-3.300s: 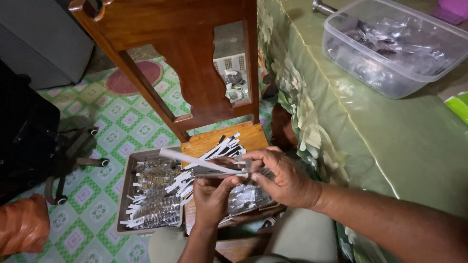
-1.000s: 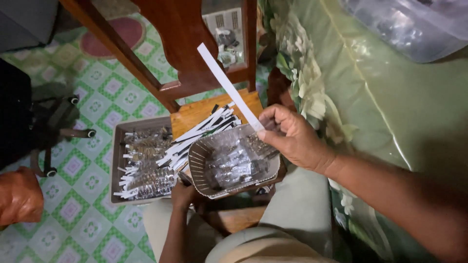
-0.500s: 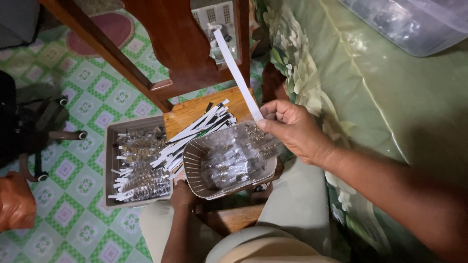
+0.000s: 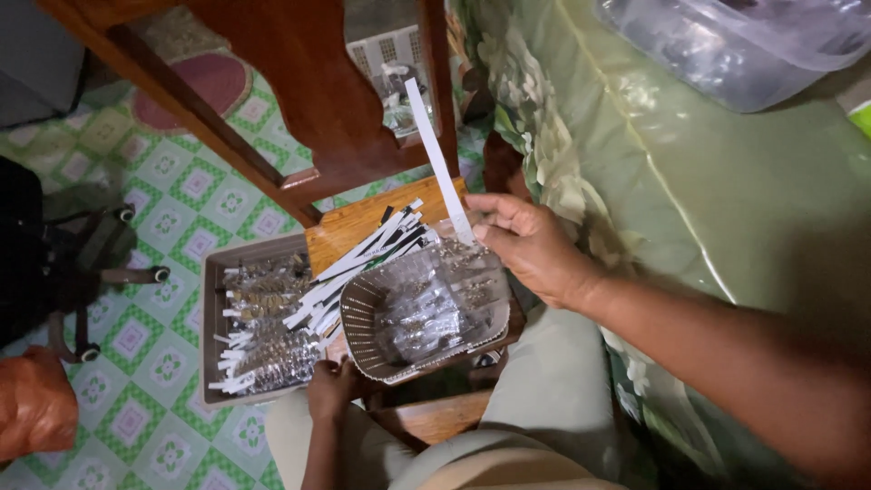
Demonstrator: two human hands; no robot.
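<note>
**A:** What are your hands doing?

**B:** My right hand (image 4: 531, 247) is pinching a long white strip (image 4: 438, 163) between thumb and fingers, holding it upright over a grey basket (image 4: 423, 313). My left hand (image 4: 334, 386) is gripping the basket's near rim from below, fingers curled shut on it.

**A:** What is lying in the basket?

**B:** Small clear packets (image 4: 426, 304), heaped loosely. I cannot make out what is inside them.

**A:** And around it?

**B:** The basket is sitting on a wooden stool (image 4: 363, 222) between my knees. A fan of more white strips (image 4: 358, 263) is lying on the stool just beside the basket, spilling left into a brown tray (image 4: 210, 299). That tray is holding packets that already have white strips on them (image 4: 263, 349).

**A:** So how far along does it look?

**B:** I am judging it as midway: the tray is well filled, yet many loose packets and spare strips are waiting.

**A:** Anything else nearby?

**B:** A clear tub (image 4: 726, 45) is standing on the green-covered worktop (image 4: 726, 209) to my right.
</note>
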